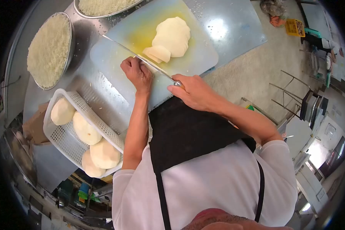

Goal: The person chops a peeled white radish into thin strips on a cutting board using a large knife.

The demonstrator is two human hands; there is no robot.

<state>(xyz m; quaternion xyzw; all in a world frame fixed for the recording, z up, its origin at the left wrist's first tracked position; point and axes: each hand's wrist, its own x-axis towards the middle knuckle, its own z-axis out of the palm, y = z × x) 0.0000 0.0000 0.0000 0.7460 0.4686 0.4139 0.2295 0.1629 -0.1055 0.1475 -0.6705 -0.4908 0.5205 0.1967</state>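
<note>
My right hand (193, 91) grips the handle of a long knife (161, 71), its blade slanting up and left across the cutting board (115, 63). Close against the blade, my left hand (138, 74) has its fingers curled with knuckles toward the steel; what lies under them is hidden. A pale strip of cut vegetable shows along the blade. Just beyond, loose slices (159, 54) of a peeled white root vegetable lie beside a larger overlapping stack of slices (173, 36). A yellow stain covers part of the board around them.
A metal bowl of chopped white bits (50, 51) stands at the left, and another heaped bowl (105, 5) is at the top edge. Several peeled roots (86, 128) sit in a white perforated basket (57, 143). A metal table (234, 28) supports the board; a stool frame (291, 92) stands right.
</note>
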